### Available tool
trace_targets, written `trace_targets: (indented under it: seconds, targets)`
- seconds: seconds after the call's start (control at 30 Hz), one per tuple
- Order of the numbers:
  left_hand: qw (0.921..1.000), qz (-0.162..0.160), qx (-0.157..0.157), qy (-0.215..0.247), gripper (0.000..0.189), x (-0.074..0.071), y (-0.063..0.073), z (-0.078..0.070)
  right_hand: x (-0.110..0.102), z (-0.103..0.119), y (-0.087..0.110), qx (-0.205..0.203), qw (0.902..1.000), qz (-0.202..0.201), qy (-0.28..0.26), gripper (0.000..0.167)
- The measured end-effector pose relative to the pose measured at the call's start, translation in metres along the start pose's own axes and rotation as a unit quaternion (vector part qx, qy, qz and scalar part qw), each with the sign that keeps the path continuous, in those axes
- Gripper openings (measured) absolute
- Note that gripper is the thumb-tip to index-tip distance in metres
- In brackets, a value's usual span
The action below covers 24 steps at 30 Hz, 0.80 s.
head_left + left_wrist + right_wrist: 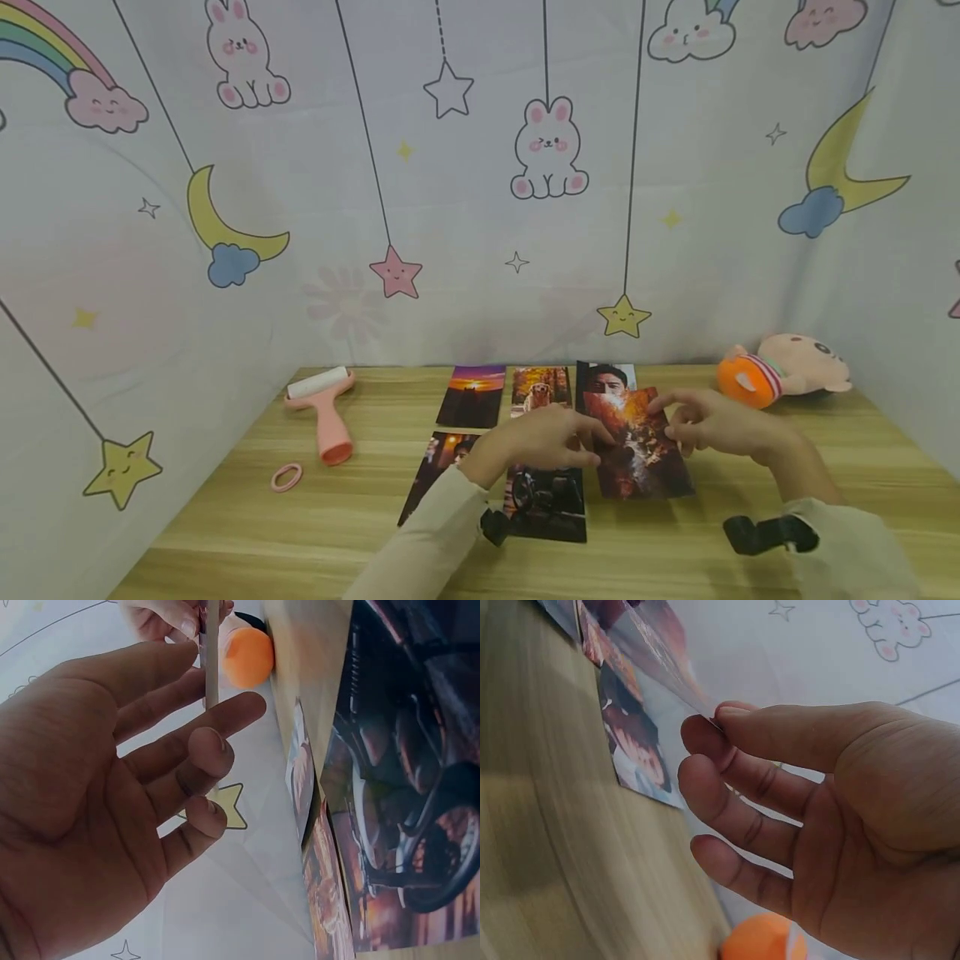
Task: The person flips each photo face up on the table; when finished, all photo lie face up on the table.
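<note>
In the head view, a photo [637,454] of a red and orange autumn scene is held up, tilted, over the right side of the table. My left hand [551,437] holds its left edge with thumb and finger; the left wrist view shows that edge almost side-on at the fingertips. Its upper right edge is pinched between thumb and index finger of my right hand [802,795], whose other fingers are loosely bent. Behind it lies a portrait photo [609,379], partly covered. Left of it are a dog photo [540,387] and a motorbike photo [551,504].
A sunset photo [472,396] and a dark photo [431,467] lie left, the latter partly behind my left arm. Further left are a pink-handled roller [330,417] and a pink ring [287,477]. A plush toy [795,367] lies back right against the printed cloth backdrop [465,208].
</note>
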<state>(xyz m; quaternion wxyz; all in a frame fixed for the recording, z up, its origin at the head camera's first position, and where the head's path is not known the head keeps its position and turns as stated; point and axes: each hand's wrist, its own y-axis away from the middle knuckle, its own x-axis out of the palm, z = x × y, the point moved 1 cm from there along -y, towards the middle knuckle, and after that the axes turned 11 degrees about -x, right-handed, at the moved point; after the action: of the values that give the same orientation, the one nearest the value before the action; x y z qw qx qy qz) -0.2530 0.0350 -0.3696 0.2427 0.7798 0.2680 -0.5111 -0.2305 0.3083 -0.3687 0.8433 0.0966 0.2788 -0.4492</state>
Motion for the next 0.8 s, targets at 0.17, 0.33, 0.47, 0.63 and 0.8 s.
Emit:
trace_targets:
  seconds: [0.17,0.33,0.47,0.63,0.8]
  targets:
    - [0.9993,0.034,-0.011,-0.004,0.036,0.006,-0.002,0.001,0.005,-0.008,-0.001,0.005,0.9996,0.026,-0.008,0.034]
    - [0.9980,0.058,-0.005,-0.022,0.041,0.008,-0.004,0.001,0.010,-0.012,-0.002,0.018,0.9987,0.042,-0.022,0.033]
    - [0.9959,0.078,-0.003,-0.044,0.044,0.010,-0.006,0.000,0.012,-0.013,-0.002,0.041,0.9975,0.050,-0.030,0.031]
    - [0.9932,0.106,-0.009,-0.046,0.046,0.012,-0.005,-0.001,0.015,-0.014,-0.001,0.072,0.9954,0.055,-0.031,0.030]
    - [0.9917,0.120,-0.011,-0.046,0.047,0.013,-0.004,-0.001,0.018,-0.016,0.000,0.084,0.9940,0.062,-0.033,0.029]
